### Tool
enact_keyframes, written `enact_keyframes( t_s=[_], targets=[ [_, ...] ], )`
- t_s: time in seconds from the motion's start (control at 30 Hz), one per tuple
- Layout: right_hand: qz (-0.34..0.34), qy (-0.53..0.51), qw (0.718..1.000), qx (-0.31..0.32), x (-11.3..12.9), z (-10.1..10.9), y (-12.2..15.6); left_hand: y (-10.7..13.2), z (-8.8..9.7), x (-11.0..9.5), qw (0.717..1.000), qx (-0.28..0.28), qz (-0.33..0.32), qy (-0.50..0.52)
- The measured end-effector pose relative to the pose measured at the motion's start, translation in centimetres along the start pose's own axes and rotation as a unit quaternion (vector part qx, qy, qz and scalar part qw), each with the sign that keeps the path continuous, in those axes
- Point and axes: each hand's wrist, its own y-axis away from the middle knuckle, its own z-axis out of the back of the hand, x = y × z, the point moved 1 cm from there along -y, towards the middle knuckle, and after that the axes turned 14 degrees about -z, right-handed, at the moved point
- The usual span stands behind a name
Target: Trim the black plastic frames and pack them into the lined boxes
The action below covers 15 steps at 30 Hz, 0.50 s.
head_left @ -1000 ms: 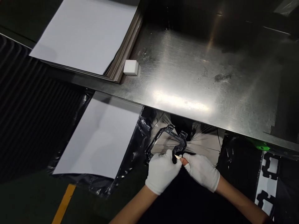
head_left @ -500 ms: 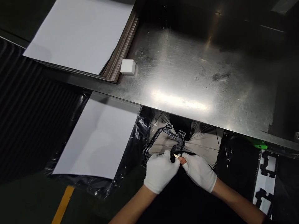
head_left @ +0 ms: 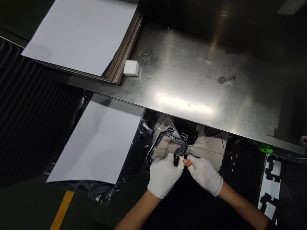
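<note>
My left hand (head_left: 165, 175), in a white glove, is closed around the lower part of a black frame-shaped part (head_left: 157, 143) with small screw holes at its upper tabs. The part is held tilted above my lap. In my right hand (head_left: 205, 174), also gloved but with a bare thumb tip, a small pale pointed blade (head_left: 181, 157) is pinched. Its tip meets or nearly meets the edge of the black part beside my left fingers. Whatever handle it has is hidden by my fingers.
A metal table (head_left: 192, 73) spans the front, bearing a stack of sheets (head_left: 83, 35) and a white block (head_left: 131, 68). White sheets (head_left: 96, 140) lie on black plastic at the left. More black parts (head_left: 273, 169) rest on a white sheet at the lower right.
The black part has tilted slightly, its upper tabs shifting a little left. Both hands stay nearly in place, the blade still at the part's edge.
</note>
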Motion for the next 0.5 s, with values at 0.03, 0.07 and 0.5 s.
enact_keyframes(
  t_s=[0.03,0.07,0.5],
  targets=[
    [0.014,-0.027,1.0,0.008,-0.2,0.5,0.1,-0.3,0.5,0.2,0.999,0.001,0.016,0.036],
    [0.027,-0.061,0.998,0.018,-0.5,1.1,0.4,-0.5,1.2,0.4,0.995,0.008,0.033,0.093],
    [-0.034,-0.1,0.953,-0.283,-4.8,15.5,1.4,-13.3,13.0,-3.9,0.718,0.081,0.041,0.69]
  ],
)
